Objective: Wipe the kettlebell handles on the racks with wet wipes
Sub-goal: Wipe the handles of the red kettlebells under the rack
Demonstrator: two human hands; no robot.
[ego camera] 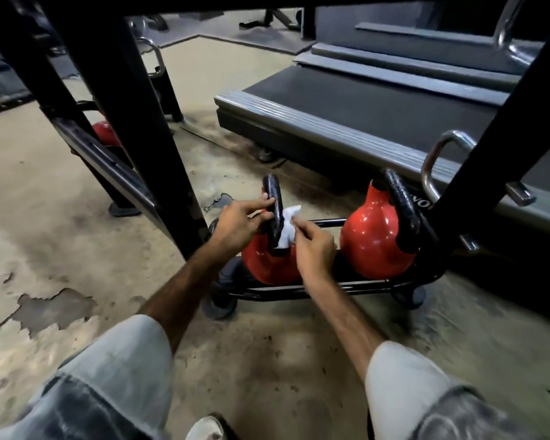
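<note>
Here, the black handle [275, 208] of the left red kettlebell [269, 265] stands upright on the low black rack [327, 285] at floor level, gripped from both sides. The left hand [240, 223] curls its fingers and thumb around the handle's near side, steadying it. The right hand [313, 247] pinches a white wet wipe [288, 227] with curled fingers and presses it against the handle's right side, down near where the handle meets the red ball. Just to the right on the same rack sits a second red kettlebell [375, 239], its black handle [402, 208] untouched and leaning toward a black rack upright [502, 134]. Another black upright [140, 122] rises to the left of the hands, with a third red kettlebell [105, 133] partly hidden behind it. Beyond the rack lies a treadmill deck [378, 100]. The rack stands on a worn concrete floor [45, 249] with peeling patches, and the person's knees in pale jeans [115, 369] fill the bottom edge.
</note>
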